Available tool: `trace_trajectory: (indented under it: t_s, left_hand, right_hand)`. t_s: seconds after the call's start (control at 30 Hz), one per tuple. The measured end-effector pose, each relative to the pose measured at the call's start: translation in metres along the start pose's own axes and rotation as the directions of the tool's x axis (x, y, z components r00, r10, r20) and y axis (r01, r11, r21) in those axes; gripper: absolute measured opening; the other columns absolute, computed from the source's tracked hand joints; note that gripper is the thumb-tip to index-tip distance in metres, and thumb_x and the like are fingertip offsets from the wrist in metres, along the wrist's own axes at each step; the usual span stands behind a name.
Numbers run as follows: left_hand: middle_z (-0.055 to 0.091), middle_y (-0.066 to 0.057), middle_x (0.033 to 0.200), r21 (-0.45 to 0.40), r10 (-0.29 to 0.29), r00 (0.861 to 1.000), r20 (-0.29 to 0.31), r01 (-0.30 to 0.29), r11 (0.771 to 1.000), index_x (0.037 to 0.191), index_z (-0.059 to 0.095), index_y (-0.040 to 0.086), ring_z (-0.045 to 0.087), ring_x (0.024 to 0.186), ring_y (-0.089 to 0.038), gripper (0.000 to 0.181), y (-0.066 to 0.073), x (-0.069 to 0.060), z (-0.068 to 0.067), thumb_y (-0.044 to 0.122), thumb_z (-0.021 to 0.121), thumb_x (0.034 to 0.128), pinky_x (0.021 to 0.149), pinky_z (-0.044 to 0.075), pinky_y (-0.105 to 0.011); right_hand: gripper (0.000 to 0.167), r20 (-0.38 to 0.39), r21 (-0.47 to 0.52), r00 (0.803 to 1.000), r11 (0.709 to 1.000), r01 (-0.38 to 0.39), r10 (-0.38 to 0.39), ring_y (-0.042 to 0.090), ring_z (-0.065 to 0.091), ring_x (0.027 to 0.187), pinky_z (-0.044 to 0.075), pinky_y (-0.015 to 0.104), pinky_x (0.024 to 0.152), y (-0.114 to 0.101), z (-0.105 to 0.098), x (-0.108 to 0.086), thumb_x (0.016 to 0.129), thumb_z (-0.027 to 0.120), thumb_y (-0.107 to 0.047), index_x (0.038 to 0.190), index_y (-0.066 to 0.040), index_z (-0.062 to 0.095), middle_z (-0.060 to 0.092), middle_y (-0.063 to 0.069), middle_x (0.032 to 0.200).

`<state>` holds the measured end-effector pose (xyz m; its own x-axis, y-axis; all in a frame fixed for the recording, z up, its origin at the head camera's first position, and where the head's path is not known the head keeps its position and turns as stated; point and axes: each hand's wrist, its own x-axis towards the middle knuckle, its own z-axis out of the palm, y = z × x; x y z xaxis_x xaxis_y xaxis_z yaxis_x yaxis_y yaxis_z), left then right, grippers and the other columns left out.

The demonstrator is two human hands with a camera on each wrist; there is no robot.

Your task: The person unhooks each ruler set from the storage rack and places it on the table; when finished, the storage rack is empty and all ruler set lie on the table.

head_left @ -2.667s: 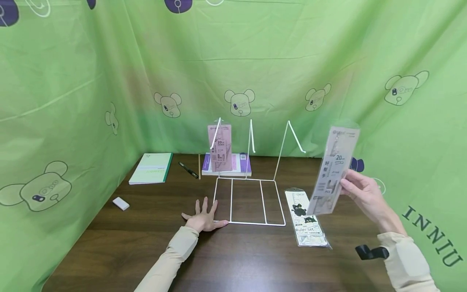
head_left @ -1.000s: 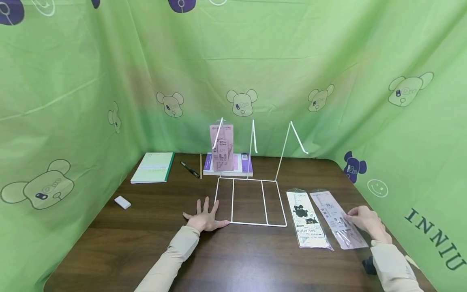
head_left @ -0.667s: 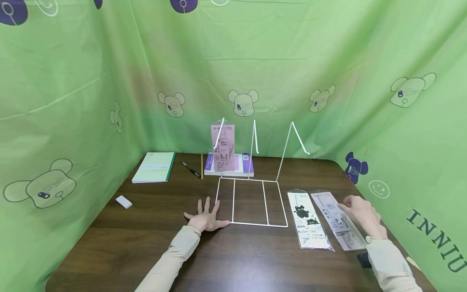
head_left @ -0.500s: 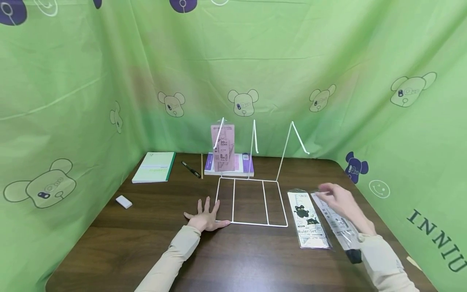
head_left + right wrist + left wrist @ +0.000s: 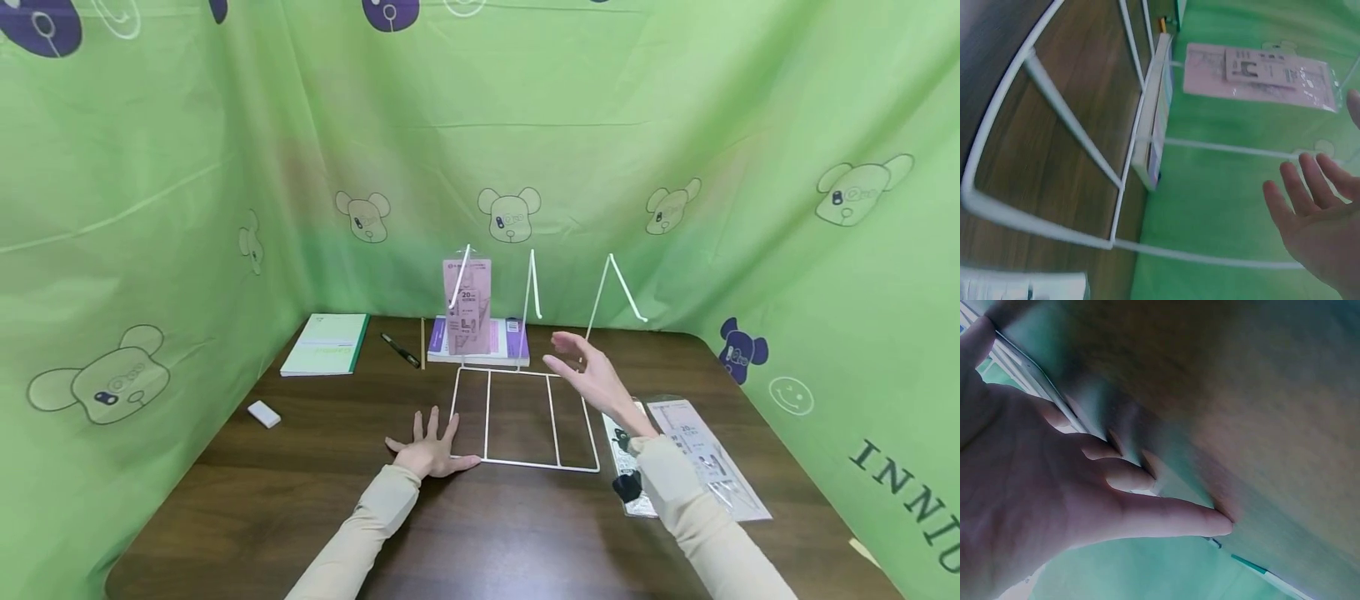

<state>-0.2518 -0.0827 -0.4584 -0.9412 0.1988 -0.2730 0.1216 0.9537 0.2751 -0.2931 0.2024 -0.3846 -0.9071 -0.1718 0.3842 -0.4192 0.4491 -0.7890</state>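
Note:
My left hand [image 5: 427, 457] lies spread on the table, its thumb against the front left corner of a white wire display rack [image 5: 521, 463]. My right hand [image 5: 596, 379] hangs in the air over the rack's right side, fingers apart and holding nothing. From the rack's left hook hangs a pink packaged ruler set [image 5: 471, 308]; the middle and right hooks carry nothing. Below my right forearm lies a white ruler set with black cats [image 5: 641, 507], partly hidden by the wrist. To its right another pink ruler set [image 5: 693, 429] lies flat.
A purple-and-white book [image 5: 504, 342] lies behind the rack. Left of it are a thin wooden stick [image 5: 423, 343], a black pen [image 5: 400, 350], a green-spined notebook [image 5: 324, 343] and a white eraser [image 5: 264, 413]. Green curtain [image 5: 510, 108] closes off the back and sides.
My right hand laid the pink ruler set on the table right of the cat set, let go, and moved left over the rack. My left hand stays in place.

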Motion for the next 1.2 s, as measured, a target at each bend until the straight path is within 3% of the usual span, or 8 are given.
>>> trace_trajectory:
  t_s: [0.1,0.3,0.53,0.83,1.03,1.2]
  left_hand:
    - [0.008,-0.012,0.16,-0.001,-0.001,1.0,-0.002,0.001,1.0,0.154,0.022,0.023,0.002,0.145,-0.039,0.09,0.001,0.0,0.0,0.071,0.05,0.0838,0.091,0.013,-0.082]
    - [0.008,-0.011,0.16,-0.003,-0.012,1.0,0.001,0.012,1.0,0.154,0.022,0.023,0.002,0.145,-0.038,0.089,0.0,0.0,-0.003,0.071,0.05,0.0844,0.092,0.011,-0.082]
    - [0.005,-0.008,0.161,0.028,-0.027,1.0,0.016,0.027,0.999,0.155,0.017,0.028,0.0,0.145,-0.036,0.093,-0.004,0.007,0.004,0.077,0.046,0.0815,0.093,0.01,-0.081]
    - [0.011,-0.011,0.159,0.042,-0.018,1.0,-0.024,0.019,0.999,0.153,0.024,0.025,0.006,0.145,-0.038,0.086,0.004,-0.005,-0.002,0.07,0.05,0.0845,0.092,0.016,-0.081]
    - [0.006,-0.007,0.161,0.057,-0.044,0.999,0.005,0.044,0.997,0.154,0.02,0.029,0.002,0.145,-0.035,0.091,0.003,0.005,0.003,0.075,0.048,0.0814,0.093,0.014,-0.081]
    - [0.004,-0.006,0.161,0.052,-0.047,0.999,-0.003,0.047,0.998,0.155,0.018,0.031,-0.002,0.145,-0.034,0.094,-0.005,0.018,0.016,0.078,0.048,0.0789,0.092,0.011,-0.082]
  right_hand:
    - [0.056,0.001,0.084,1.0,0.996,-0.006,0.006,0.033,0.048,0.125,0.038,0.045,0.104,0.002,0.013,0.015,0.091,0.068,-0.026,0.137,-0.001,0.047,0.053,0.018,0.133]
    - [0.058,0.02,0.15,1.0,0.989,0.005,-0.008,0.042,0.043,0.128,0.035,0.052,0.104,0.007,0.032,0.04,0.092,0.066,-0.019,0.139,0.006,0.042,0.046,0.027,0.138]
    - [0.063,0.064,0.122,0.998,0.993,-0.008,0.0,0.034,0.047,0.127,0.039,0.045,0.103,0.007,0.055,0.062,0.09,0.068,-0.032,0.139,0.0,0.044,0.05,0.019,0.138]
    - [0.066,0.1,0.069,0.995,0.997,-0.033,0.026,0.039,0.046,0.127,0.037,0.047,0.104,0.007,0.075,0.093,0.093,0.065,-0.03,0.142,0.004,0.039,0.047,0.025,0.139]
    - [0.06,0.093,0.004,0.996,1.0,-0.002,0.001,0.037,0.049,0.124,0.037,0.047,0.104,0.017,0.087,0.112,0.094,0.063,-0.028,0.14,0.004,0.041,0.052,0.024,0.134]
    - [0.052,0.089,0.053,0.996,0.999,-0.004,0.0,0.035,0.053,0.119,0.039,0.045,0.102,0.017,0.096,0.121,0.095,0.062,-0.022,0.136,0.005,0.045,0.057,0.024,0.126]
